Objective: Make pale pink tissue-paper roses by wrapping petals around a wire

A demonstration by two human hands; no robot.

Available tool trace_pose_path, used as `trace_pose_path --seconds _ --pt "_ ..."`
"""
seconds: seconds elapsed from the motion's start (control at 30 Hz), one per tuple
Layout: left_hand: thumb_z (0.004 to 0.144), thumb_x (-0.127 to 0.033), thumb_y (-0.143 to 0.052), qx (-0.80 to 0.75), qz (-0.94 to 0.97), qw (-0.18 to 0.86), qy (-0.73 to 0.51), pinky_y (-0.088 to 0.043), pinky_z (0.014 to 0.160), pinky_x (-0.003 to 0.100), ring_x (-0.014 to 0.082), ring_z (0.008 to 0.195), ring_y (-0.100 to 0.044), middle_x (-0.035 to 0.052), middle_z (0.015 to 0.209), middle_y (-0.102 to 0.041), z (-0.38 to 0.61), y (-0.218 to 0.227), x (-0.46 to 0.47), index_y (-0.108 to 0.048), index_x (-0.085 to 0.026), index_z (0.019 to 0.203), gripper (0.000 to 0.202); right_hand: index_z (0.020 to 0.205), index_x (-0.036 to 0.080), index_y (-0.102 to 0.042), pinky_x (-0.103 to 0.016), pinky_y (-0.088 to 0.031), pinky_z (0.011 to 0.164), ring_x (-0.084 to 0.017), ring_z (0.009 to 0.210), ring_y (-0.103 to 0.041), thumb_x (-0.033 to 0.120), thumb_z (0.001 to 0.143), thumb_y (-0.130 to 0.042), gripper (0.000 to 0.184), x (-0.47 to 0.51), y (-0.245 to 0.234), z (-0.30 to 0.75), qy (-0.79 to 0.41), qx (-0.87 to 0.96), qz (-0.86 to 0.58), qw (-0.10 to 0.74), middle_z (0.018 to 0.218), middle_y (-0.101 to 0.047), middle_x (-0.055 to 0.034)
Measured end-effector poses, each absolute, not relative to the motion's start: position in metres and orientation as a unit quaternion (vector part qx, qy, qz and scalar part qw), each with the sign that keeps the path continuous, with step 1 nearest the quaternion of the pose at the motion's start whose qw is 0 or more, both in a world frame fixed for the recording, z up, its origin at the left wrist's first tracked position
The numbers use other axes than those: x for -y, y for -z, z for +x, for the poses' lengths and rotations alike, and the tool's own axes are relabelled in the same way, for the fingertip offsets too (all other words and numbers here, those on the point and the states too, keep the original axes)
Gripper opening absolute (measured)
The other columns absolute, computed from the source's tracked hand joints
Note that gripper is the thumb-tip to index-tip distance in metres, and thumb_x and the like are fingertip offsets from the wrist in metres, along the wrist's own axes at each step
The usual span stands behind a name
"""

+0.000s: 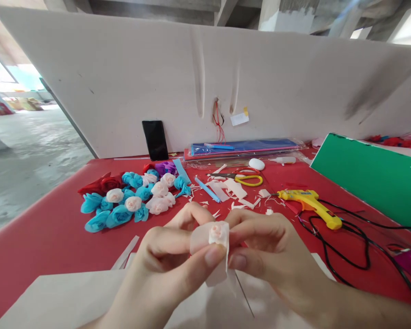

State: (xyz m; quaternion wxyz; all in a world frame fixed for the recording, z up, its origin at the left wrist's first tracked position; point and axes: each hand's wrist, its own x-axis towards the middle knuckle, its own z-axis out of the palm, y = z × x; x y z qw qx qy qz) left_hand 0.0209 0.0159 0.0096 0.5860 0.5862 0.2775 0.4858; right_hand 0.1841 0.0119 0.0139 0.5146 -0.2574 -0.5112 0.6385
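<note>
A pale pink paper rose (218,232) is between my two hands, its tight centre showing with a loose petal strip around it. My left hand (178,256) pinches it, with the thumb across the front below the centre. At its right edge, the fingertips and thumb of my right hand (265,249) close on the paper. A thin wire (244,292) sticks out below the rose, slanting down to the right. White paper (71,292) lies on the table beneath both hands.
Finished blue, white, red and purple paper flowers (133,203) lie at left. Scissors (248,177), a blue pen (207,188) and paper scraps (234,187) are behind my hands. A yellow glue gun (310,203) with its black cord (366,242) lies right, near a green board (370,183). A phone (155,140) leans on the panel.
</note>
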Motion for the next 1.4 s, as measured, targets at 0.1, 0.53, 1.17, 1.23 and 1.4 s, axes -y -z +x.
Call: trace_pose_path --seconds 0.1,0.53,1.17,1.23,1.4 --pt "0.082 -0.041 -0.070 -0.283 0.602 0.569 -0.484 -0.046 0.064 0.028 0.0175 0.070 -0.049 -0.0008 0.069 -0.051 0.022 -0.010 -0.018 -0.076 -0.034 0.057 0.026 0.077 0.033 -0.081 -0.018 -0.046 0.061 -0.008 0.065 -0.057 0.020 0.065 -0.083 0.018 -0.012 -0.016 0.184 -0.633 0.511 -0.275 0.512 0.069 -0.064 0.0036" --pt "0.087 -0.033 -0.063 -0.329 0.647 0.512 -0.460 -0.047 0.066 0.021 0.0142 0.071 -0.052 -0.0031 0.070 -0.056 0.019 -0.017 -0.018 -0.070 -0.028 0.055 0.033 0.071 0.026 -0.079 -0.015 -0.047 0.064 -0.008 0.068 -0.058 0.015 0.064 -0.084 0.013 -0.012 -0.019 0.184 -0.661 0.471 -0.315 0.491 0.070 -0.067 0.0038" --pt "0.084 -0.036 -0.066 -0.340 0.600 0.579 -0.435 -0.052 0.063 0.020 0.0160 0.072 -0.066 -0.0037 0.077 -0.074 0.009 -0.029 -0.023 -0.079 -0.031 0.072 0.019 0.064 0.021 -0.075 -0.022 -0.043 0.065 -0.008 0.062 -0.051 0.027 0.064 -0.085 0.011 -0.018 -0.024 0.187 -0.669 0.512 -0.312 0.439 0.062 -0.058 0.0044" --pt "0.083 -0.038 -0.067 -0.330 0.585 0.602 -0.430 -0.051 0.062 0.017 0.0137 0.070 -0.066 -0.0066 0.077 -0.075 0.007 -0.027 -0.024 -0.079 -0.037 0.076 0.014 0.063 0.020 -0.074 -0.023 -0.043 0.065 -0.008 0.061 -0.050 0.028 0.064 -0.085 0.013 -0.019 -0.024 0.188 -0.676 0.514 -0.307 0.429 0.061 -0.058 0.0045" --pt "0.080 -0.045 -0.070 -0.313 0.566 0.646 -0.407 -0.049 0.063 0.014 0.0118 0.069 -0.061 -0.0078 0.071 -0.072 0.003 -0.025 -0.024 -0.078 -0.039 0.070 0.014 0.061 0.020 -0.073 -0.023 -0.043 0.066 -0.009 0.067 -0.055 0.025 0.062 -0.086 0.014 -0.020 -0.024 0.189 -0.708 0.499 -0.293 0.405 0.067 -0.062 0.0035"
